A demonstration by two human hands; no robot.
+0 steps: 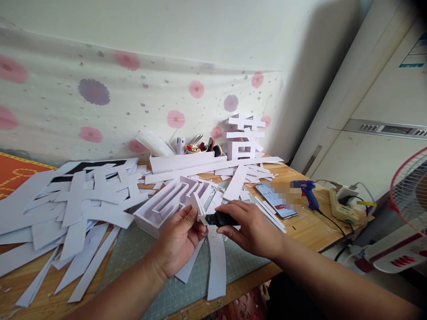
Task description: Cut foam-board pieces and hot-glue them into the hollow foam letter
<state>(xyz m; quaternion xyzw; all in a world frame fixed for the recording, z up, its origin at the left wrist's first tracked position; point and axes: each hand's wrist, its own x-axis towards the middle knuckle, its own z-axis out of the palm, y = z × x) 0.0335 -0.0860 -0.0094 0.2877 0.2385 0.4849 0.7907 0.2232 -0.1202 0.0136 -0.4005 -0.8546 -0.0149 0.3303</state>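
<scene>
My left hand [178,240] pinches a small white foam-board piece [199,209] between thumb and fingers, just in front of a white foam-board letter frame [167,205]. My right hand [253,229] is closed around a black utility knife [218,218], whose tip meets the white piece. Both hands hover over a grey-green cutting mat [140,249] on a wooden table [307,226]. Long white strips [216,262] lie on the mat below the hands.
Several white foam-board offcuts [76,209] pile up at the left. A white tray with tools [187,158] and a finished white character [245,138] stand at the back. A phone [275,200], blue glue gun [308,191], power strip [340,202] and fan [407,209] sit at the right.
</scene>
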